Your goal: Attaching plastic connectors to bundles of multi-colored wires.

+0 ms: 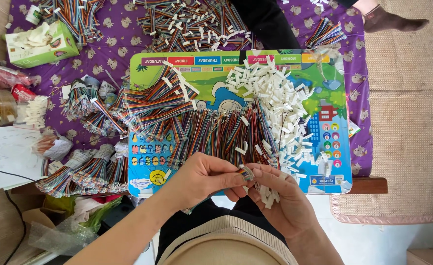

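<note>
A: Where is the cable [246, 172], and which way does it run?

B: It sits between the two hands, just above the person's lap at the near edge of the board [334, 184]. Its short visible stretch runs roughly left to right, slightly tilted, with the end toward the right hand [280, 198].

A: How do the fingers hold it?

B: The left hand [204, 177] pinches it between thumb and fingertips, closed narrow on it. The right hand's thumb and forefinger meet the same piece from the other side, also closed on it. White connectors [268, 195] lie cupped in the right palm.

A: What can't be made out?

B: The cable's tip is hidden by the fingertips, so whether a connector is on it cannot be told. Its far length merges into the row of cables [221, 135] on the board. The pile of connectors [280, 98] lies well beyond, to the right. Another person's socked foot [390, 20] is cut off at the top edge.
</note>
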